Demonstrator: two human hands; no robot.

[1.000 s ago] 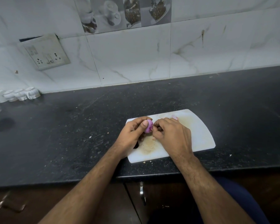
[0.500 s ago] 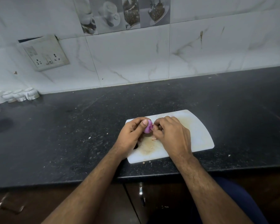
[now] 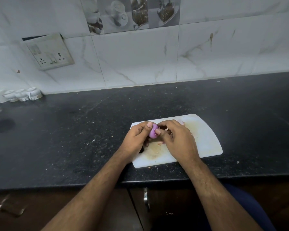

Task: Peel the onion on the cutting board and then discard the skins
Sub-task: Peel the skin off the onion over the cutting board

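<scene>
Purple and glossy, the small onion (image 3: 152, 133) sits above the white cutting board (image 3: 205, 140), pinched by the left hand (image 3: 137, 139) with its thumb on top, while the right hand (image 3: 177, 139) curls closed against its right side; its long axis cannot be told. Since a moment ago more of its peeled face shows between the hands. The board lies on a black speckled counter (image 3: 73, 139), backed by white marble tiles (image 3: 140, 55) with a switch plate (image 3: 48, 52) at left.

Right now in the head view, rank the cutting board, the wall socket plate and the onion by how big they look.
1. Cutting board, clearly the largest.
2. Socket plate, though it sits farther from the camera, so its true size is unsure.
3. Onion, smallest, partly covered by the left hand and right hand.
</scene>
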